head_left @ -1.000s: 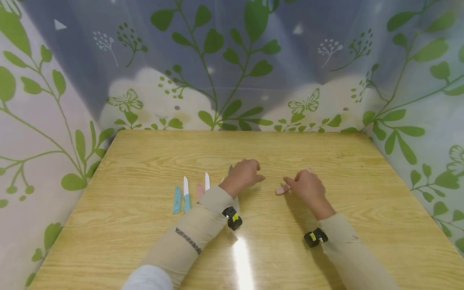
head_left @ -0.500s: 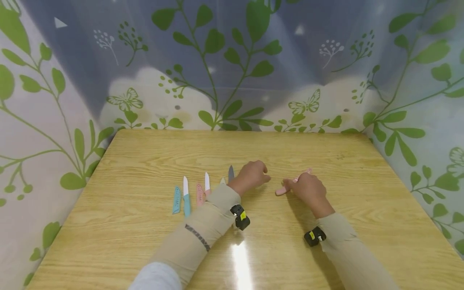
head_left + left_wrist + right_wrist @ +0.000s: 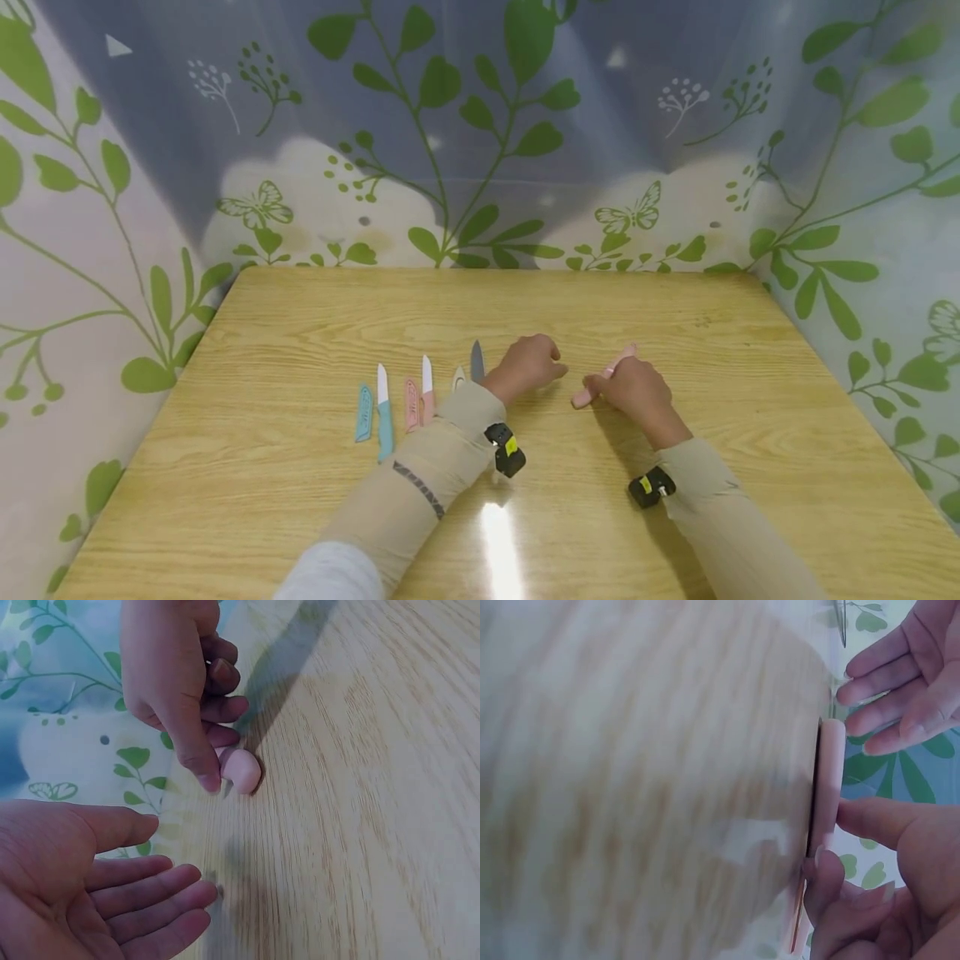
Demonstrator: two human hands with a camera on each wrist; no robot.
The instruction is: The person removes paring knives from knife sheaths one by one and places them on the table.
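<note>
My right hand pinches a long, slim pink-handled utensil between thumb and fingers, low over the table. Its near end is a rounded pink handle; its far part is largely behind the fingers, so I cannot tell its kind. My left hand hovers to the left of it, holding nothing. In the left wrist view the left hand has its palm turned up and its fingers relaxed, apart from the pink handle.
Left of the hands lie a blue sheath, a blue-handled knife, a pink sheath and a pink-handled knife. Beside them, a cream pointed piece and a dark blade are partly covered by the left arm.
My left hand has moved a little right, uncovering more of the dark blade. The pink utensil in my right hand has turned and shifted slightly left.
</note>
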